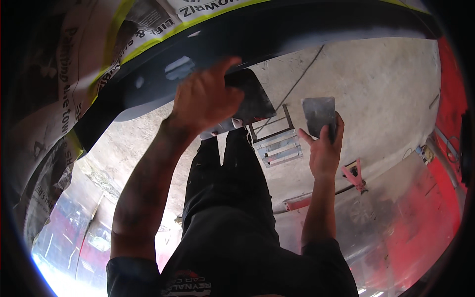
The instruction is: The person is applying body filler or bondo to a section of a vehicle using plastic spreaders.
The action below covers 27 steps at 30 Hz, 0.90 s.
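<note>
A long black, curved car body panel (262,47) arches across the top of the view, with masking newspaper (69,74) and yellow-green tape along its edge. My left hand (205,99) is at the panel, its index finger and thumb stretched out and slightly blurred. Its other fingers are hard to make out. Beside its thumb a dark, squarish piece (255,94) hangs below the panel; I cannot tell whether the two are joined. A pale patch (179,68) shows on the panel left of this hand. My right hand (326,148) holds up a thin grey rectangular sheet (319,114), thumb in front.
A small slatted metal stand (278,147) rests on the concrete floor (386,99) beyond my legs. Right of it is a pink-red stand (354,175), with a red bar (299,203) nearby. A red wall (452,89) with hoses borders the right side.
</note>
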Each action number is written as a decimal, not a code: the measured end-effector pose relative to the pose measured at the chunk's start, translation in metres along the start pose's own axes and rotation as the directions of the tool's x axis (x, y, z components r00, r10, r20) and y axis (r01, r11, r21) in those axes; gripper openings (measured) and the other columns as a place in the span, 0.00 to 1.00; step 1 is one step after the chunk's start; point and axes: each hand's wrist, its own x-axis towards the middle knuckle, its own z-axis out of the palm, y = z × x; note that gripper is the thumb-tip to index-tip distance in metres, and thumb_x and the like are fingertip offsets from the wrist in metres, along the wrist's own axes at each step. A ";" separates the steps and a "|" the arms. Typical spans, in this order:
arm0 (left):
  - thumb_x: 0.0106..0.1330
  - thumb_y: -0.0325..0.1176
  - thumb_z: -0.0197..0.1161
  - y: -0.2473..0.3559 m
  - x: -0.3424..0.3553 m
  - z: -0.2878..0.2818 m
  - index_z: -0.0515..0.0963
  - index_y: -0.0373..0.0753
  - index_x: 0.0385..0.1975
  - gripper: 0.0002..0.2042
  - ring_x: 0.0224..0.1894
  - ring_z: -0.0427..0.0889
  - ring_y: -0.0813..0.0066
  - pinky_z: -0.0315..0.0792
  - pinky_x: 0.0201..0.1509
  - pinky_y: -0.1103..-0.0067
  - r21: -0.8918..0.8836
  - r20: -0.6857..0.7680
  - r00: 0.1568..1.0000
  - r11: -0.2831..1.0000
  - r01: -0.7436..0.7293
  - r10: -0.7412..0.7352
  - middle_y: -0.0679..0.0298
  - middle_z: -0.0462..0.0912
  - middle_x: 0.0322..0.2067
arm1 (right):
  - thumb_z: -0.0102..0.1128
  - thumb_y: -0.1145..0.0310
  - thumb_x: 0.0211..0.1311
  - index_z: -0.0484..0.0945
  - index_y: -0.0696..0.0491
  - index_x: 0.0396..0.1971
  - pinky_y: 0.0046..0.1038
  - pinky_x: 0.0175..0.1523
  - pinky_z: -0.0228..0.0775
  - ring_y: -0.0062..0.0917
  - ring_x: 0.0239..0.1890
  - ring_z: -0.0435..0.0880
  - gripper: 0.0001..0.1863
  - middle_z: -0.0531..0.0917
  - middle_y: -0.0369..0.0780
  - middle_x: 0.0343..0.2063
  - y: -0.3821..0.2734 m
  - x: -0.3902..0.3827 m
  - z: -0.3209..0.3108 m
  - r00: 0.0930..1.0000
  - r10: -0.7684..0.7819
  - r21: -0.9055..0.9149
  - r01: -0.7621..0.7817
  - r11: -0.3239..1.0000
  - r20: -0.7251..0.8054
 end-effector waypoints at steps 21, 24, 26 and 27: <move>0.59 0.38 0.53 0.018 0.051 -0.031 0.57 0.46 0.72 0.36 0.30 0.86 0.53 0.79 0.39 0.61 0.550 0.309 0.936 0.835 -0.029 -0.171 0.52 0.85 0.26 | 0.56 0.92 0.42 0.75 0.49 0.56 0.43 0.68 0.57 0.45 0.67 0.63 0.36 0.68 0.46 0.62 -0.022 0.054 0.075 0.700 -0.541 -0.754 0.634 0.172 0.466; 0.59 0.38 0.53 0.016 0.049 -0.032 0.57 0.47 0.72 0.36 0.32 0.86 0.53 0.79 0.40 0.61 0.543 0.308 0.935 0.839 -0.020 -0.177 0.51 0.85 0.27 | 0.58 0.91 0.39 0.75 0.46 0.56 0.45 0.67 0.58 0.47 0.66 0.63 0.39 0.68 0.46 0.61 -0.017 0.065 0.088 0.667 -0.553 -0.744 0.657 0.120 0.499; 0.57 0.38 0.55 0.012 0.045 -0.033 0.57 0.46 0.71 0.37 0.31 0.86 0.52 0.79 0.40 0.60 0.540 0.285 0.945 0.841 -0.022 -0.158 0.52 0.85 0.26 | 0.61 0.89 0.36 0.76 0.43 0.55 0.47 0.66 0.59 0.49 0.66 0.64 0.40 0.68 0.45 0.61 -0.016 0.070 0.104 0.635 -0.551 -0.742 0.669 0.043 0.541; 0.57 0.38 0.55 0.010 0.043 -0.034 0.57 0.46 0.71 0.37 0.31 0.86 0.52 0.79 0.40 0.60 0.541 0.283 0.946 0.841 -0.019 -0.161 0.52 0.85 0.26 | 0.65 0.86 0.36 0.77 0.41 0.53 0.48 0.64 0.60 0.48 0.65 0.65 0.38 0.69 0.43 0.59 -0.016 0.072 0.114 0.625 -0.555 -0.755 0.656 -0.009 0.549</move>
